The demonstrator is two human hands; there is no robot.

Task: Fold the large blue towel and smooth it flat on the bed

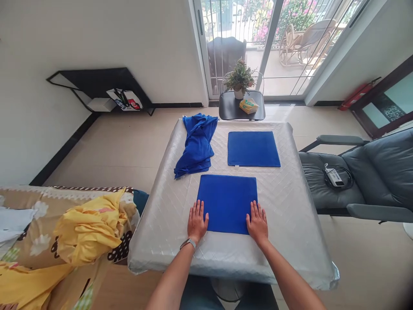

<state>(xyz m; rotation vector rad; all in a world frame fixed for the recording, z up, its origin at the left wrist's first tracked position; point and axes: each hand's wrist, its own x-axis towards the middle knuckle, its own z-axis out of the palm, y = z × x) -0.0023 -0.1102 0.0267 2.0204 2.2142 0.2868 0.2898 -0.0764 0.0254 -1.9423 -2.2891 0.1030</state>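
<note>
A blue cloth (228, 202) lies flat and smooth on the table in front of me. My left hand (196, 220) rests palm down across its left edge, fingers stretched forward. On the opposite edge, my right hand (257, 220) also lies flat with its fingers extended. Neither hand grips anything. Beyond, to the right, a second blue cloth (253, 149) is spread flat, with a small white tag at its near edge. A crumpled heap of blue cloths (197, 146) sits at the table's far left.
The table (284, 241) wears a shiny silver-grey cover. Behind it, a black folding chair (230, 111) bears a potted plant (240, 78) and a yellow packet (248, 106). A grey armchair (343, 178) with a power strip (334, 177) stands right; yellow clothes (90, 228) lie left.
</note>
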